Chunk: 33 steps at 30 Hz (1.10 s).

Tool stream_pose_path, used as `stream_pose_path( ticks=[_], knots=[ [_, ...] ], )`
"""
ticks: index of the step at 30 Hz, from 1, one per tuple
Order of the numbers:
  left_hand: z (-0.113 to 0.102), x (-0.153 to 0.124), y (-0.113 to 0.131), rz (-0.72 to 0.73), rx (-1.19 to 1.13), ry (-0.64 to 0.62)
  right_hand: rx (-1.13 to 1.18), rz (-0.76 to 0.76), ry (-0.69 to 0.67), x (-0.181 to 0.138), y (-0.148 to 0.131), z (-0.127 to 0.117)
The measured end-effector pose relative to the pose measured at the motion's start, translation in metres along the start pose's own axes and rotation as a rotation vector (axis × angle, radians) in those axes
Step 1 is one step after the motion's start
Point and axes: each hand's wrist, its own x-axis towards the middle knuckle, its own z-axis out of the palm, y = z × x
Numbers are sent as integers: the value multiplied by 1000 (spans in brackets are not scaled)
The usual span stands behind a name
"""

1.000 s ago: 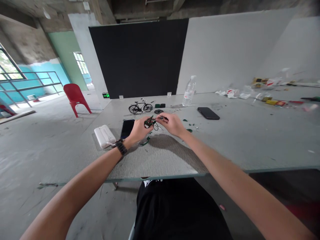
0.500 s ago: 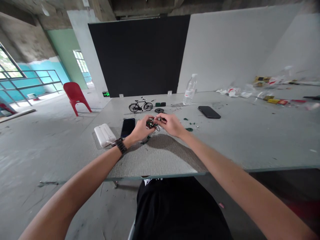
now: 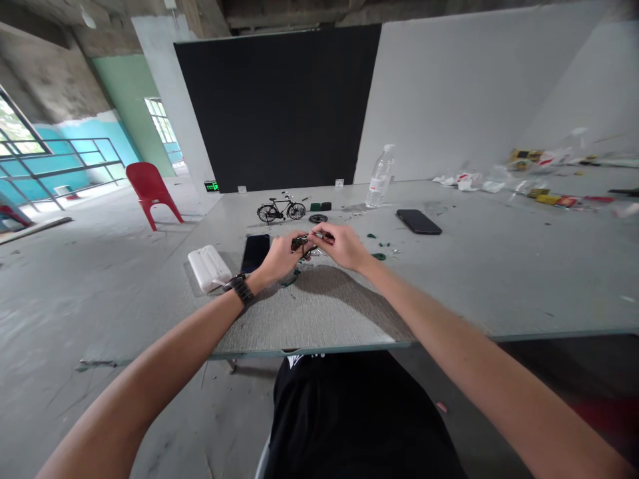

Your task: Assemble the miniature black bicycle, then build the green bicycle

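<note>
My left hand [image 3: 280, 257] is closed around a small dark model bicycle part [image 3: 300, 243], which the fingers largely cover. Thumb and forefinger of my right hand [image 3: 344, 246] pinch at the same part from the right; whether they hold a separate tiny piece is hidden. Just beyond my hands lies a loose black spoked wheel [image 3: 318, 218]. A whole black model bicycle [image 3: 282, 209] stands upright behind it to the left. Small green pieces [image 3: 379, 256] are scattered to the right of my right hand, and a green curved piece [image 3: 288, 282] rests below my left hand.
Phones lie on both sides, one [image 3: 256, 253] beside my left wrist and another [image 3: 419, 221] to the right. A white device [image 3: 209, 269] sits far left. Farther back are a clear bottle [image 3: 380, 176] and two small dark green blocks [image 3: 320, 207]. Wrappers [image 3: 469, 181] litter the back right.
The held part has been turned between my fingers; the thin loop that stuck out below them shows less now. Both hands remain in nearly the same place.
</note>
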Motion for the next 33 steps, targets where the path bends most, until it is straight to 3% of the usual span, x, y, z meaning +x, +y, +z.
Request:
stream_pose_path(
  ticks=[5,13,33],
  knots=[
    [-3,-1,6,-12,-43,-35,-1,-18,19,1,4,3],
    [2,1,-7,-53,-222,-3,-42,-17,163,2,6,1],
    [1,0,-8,-47,-166,-28,-23,3,96,2,5,2]
  ],
)
